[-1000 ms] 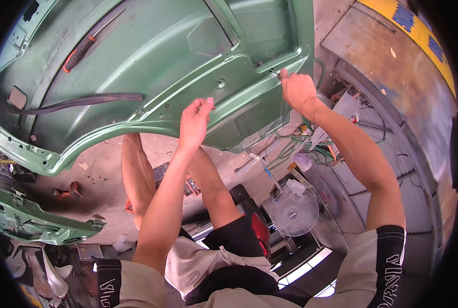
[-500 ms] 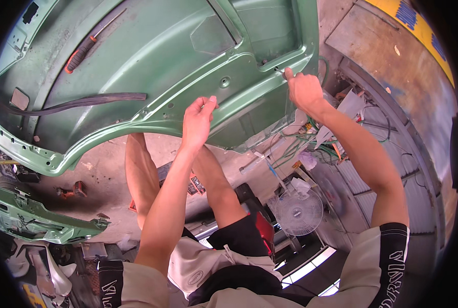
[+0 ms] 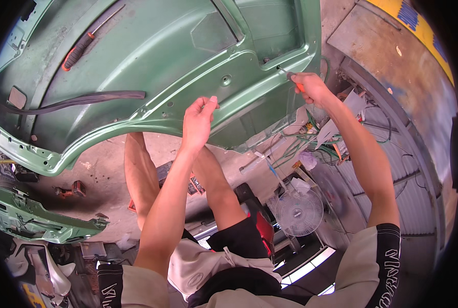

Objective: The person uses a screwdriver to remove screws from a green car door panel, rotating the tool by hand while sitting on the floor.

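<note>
A large green car door panel lies inner side up in front of me. My right hand grips a short screwdriver by its grey and orange handle. Its shaft points left, with the tip at a small hole near the panel's right edge. Over the panel's near edge, my left hand is closed, thumb against the bent fingers. Whatever it may pinch is too small or hidden to make out. A longer screwdriver with a black and red handle and a dark rubber strip rest on the panel at left.
A cordless drill lies on the floor at left, beside another green panel. A fan stands low at right of my legs. Green cables and papers are piled past the panel's right end, near a worn board.
My right hand has shifted slightly right and down, so more of the screwdriver's handle and shaft shows. My left hand has hardly moved.
</note>
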Available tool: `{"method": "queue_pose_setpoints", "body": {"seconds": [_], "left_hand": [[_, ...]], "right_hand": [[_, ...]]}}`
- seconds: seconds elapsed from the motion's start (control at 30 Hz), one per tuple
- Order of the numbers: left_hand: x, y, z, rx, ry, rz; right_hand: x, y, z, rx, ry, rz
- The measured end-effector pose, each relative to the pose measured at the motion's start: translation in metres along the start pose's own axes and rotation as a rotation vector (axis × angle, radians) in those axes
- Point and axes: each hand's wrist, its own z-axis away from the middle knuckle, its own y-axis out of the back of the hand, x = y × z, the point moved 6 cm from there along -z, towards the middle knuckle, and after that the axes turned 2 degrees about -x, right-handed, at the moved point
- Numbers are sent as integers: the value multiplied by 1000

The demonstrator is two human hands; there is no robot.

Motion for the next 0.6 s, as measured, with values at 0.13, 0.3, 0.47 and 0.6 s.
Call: {"method": "queue_pose_setpoints", "body": {"seconds": [0.13, 0.3, 0.47, 0.6], "left_hand": [[-2, -3, -3, -9, 0, 20], [-8, -2, -8, -14, -3, 20], [-8, 7, -10, 0, 4, 120], [0, 9, -16, 6, -1, 137]], "right_hand": [[-11, -5, 22, 149, 204, 338], [-11, -12, 12, 244, 272, 356], [-13, -14, 10, 225, 286, 401], [-12, -6, 8, 172, 264, 376]]}}
